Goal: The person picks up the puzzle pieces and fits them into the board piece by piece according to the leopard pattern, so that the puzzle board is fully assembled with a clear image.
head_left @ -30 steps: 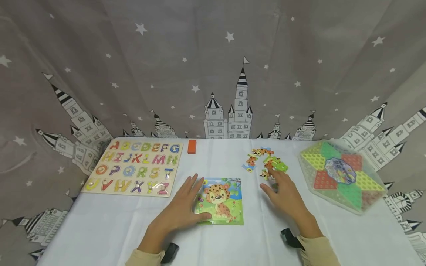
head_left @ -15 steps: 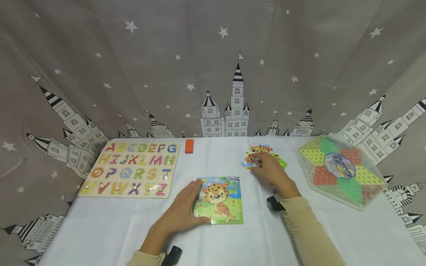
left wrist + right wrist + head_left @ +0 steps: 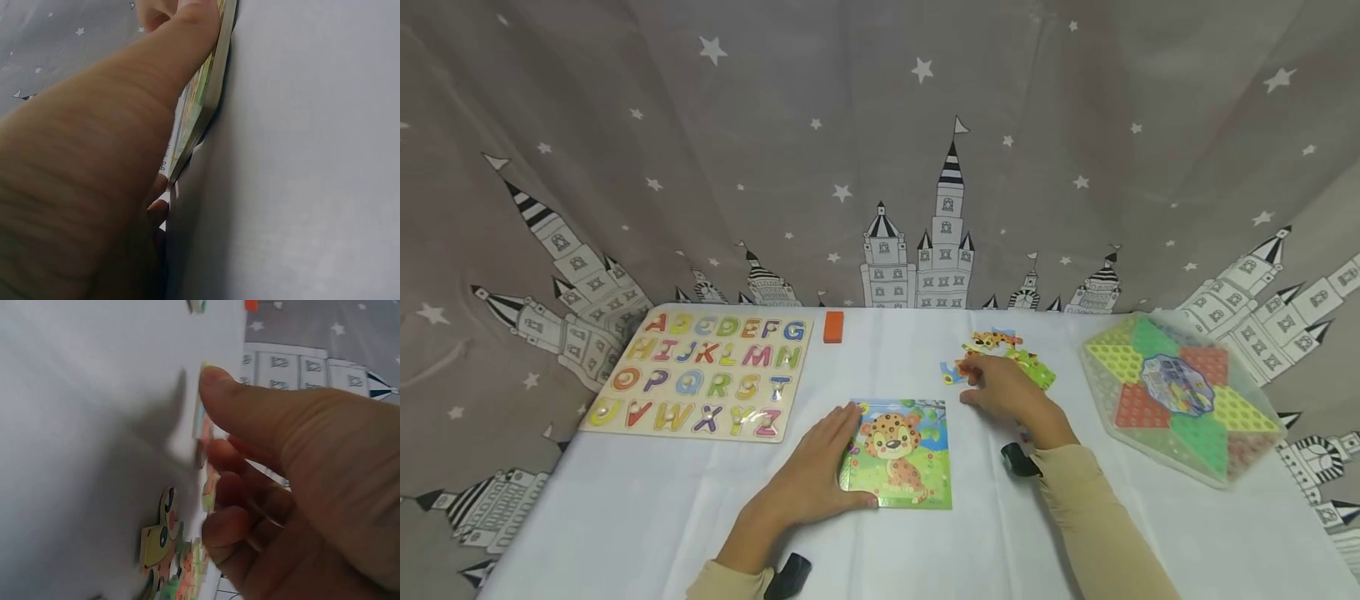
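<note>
The person's right hand [image 3: 294, 462] is low over the white surface [image 3: 75, 394], thumb out and fingers bent, with a gap between the tips. Right behind it I can see blue-and-orange jigsaw pieces [image 3: 202, 422]; whether any is pinched, I can't tell. Near the fingertips, just apart, sits a yellow piece [image 3: 158, 549] showing an eye, and more orange-and-green pieces [image 3: 189, 570] crowd beside it. Beyond hangs a grey curtain [image 3: 306, 337] printed with stars and castle walls.

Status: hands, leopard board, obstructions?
Left hand touching leopard board, picture side up. Right hand at loose pieces. Obstruction: it partly hides them in head view.
</note>
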A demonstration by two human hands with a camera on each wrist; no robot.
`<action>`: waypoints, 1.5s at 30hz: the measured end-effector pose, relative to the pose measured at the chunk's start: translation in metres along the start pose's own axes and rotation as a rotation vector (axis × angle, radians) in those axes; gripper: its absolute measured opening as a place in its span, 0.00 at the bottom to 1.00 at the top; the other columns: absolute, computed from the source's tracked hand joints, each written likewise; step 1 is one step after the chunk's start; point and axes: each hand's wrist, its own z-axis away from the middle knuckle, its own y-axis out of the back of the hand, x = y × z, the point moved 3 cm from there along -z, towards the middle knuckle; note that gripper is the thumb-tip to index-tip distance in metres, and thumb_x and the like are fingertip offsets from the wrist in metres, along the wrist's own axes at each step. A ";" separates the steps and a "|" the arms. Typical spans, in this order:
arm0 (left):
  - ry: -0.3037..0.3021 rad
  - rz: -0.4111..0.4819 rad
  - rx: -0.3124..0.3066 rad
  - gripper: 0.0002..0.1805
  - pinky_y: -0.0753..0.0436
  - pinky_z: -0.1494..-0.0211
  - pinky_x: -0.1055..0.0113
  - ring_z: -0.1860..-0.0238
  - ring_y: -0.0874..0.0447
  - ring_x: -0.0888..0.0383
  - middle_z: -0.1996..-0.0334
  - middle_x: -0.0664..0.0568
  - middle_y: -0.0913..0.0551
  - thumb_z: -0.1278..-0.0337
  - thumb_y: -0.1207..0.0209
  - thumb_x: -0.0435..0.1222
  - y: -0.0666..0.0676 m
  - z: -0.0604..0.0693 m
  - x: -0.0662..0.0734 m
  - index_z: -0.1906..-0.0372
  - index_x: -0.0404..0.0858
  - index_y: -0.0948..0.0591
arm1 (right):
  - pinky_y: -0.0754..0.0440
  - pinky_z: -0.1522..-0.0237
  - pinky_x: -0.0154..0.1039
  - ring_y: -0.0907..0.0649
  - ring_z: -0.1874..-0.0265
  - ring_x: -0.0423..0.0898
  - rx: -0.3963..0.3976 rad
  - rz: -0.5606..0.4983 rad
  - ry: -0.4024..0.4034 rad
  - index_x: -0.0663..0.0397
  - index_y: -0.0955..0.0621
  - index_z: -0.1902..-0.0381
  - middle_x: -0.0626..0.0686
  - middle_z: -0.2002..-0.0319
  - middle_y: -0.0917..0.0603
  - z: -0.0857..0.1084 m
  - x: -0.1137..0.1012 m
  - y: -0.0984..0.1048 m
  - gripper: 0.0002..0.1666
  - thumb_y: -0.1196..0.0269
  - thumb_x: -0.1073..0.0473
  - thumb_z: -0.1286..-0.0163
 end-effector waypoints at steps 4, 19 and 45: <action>-0.002 0.003 0.005 0.70 0.46 0.16 0.44 0.17 0.53 0.45 0.17 0.48 0.49 0.63 0.27 0.68 0.000 0.000 -0.001 0.17 0.42 0.49 | 0.20 0.44 0.51 0.21 0.51 0.52 0.013 0.050 0.017 0.59 0.23 0.33 0.56 0.52 0.17 -0.009 -0.002 0.001 0.35 0.27 0.56 0.36; 0.003 -0.009 -0.014 0.69 0.47 0.16 0.44 0.16 0.54 0.45 0.16 0.49 0.50 0.60 0.30 0.70 -0.001 0.001 0.000 0.17 0.43 0.49 | 0.16 0.54 0.48 0.17 0.57 0.51 0.014 0.098 -0.013 0.55 0.16 0.50 0.54 0.56 0.16 -0.012 -0.008 0.000 0.25 0.29 0.43 0.35; 0.039 -0.027 -0.026 0.74 0.48 0.15 0.48 0.16 0.55 0.48 0.16 0.50 0.52 0.62 0.31 0.73 -0.002 0.000 -0.001 0.16 0.42 0.55 | 0.19 0.61 0.34 0.20 0.68 0.38 -0.055 -0.211 0.119 0.52 0.15 0.55 0.47 0.64 0.16 0.003 -0.095 -0.055 0.13 0.29 0.52 0.33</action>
